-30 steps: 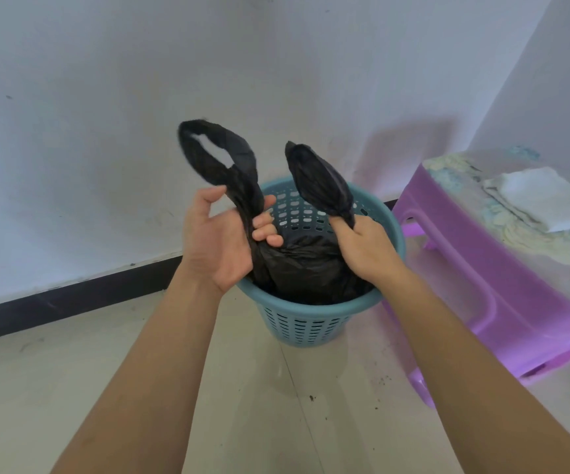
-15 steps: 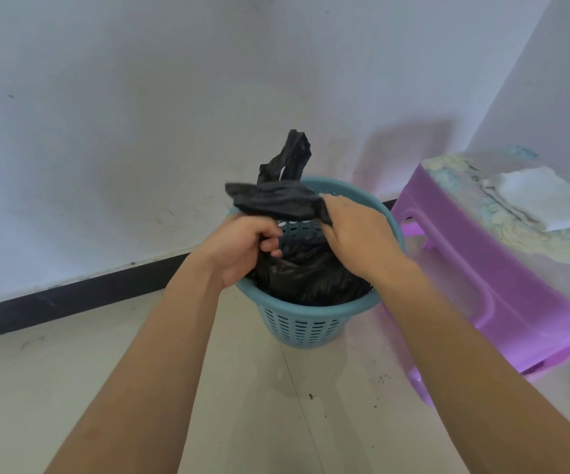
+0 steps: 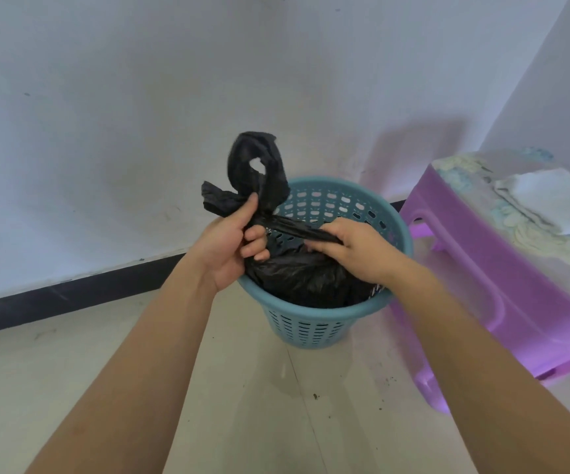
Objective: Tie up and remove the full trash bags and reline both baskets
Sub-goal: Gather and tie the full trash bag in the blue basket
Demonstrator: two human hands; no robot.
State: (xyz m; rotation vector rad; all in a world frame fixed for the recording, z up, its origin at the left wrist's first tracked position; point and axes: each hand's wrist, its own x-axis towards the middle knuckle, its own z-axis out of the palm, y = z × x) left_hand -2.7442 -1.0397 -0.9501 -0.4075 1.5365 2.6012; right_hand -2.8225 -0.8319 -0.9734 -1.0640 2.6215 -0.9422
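Note:
A full black trash bag (image 3: 306, 280) sits inside a teal perforated basket (image 3: 311, 328) on the floor by the wall. Its two handle loops are crossed above the rim. My left hand (image 3: 232, 246) grips the crossing point, thumb pressed on one flattened handle, while the other loop (image 3: 259, 165) stands up behind it. My right hand (image 3: 355, 248) grips the twisted strand that runs rightward from the crossing, low over the bag. Only one basket is in view.
A purple plastic stool (image 3: 475, 285) stands close to the basket's right, with a folded white cloth (image 3: 553, 196) on its patterned top. The white wall with a black baseboard (image 3: 71, 295) runs behind. Small crumbs dot the tiled floor (image 3: 314, 395).
The two handles, held apart and upright a second ago, have been crossed over each other. My right hand has pulled its strand down to the right; the left holds the crossing.

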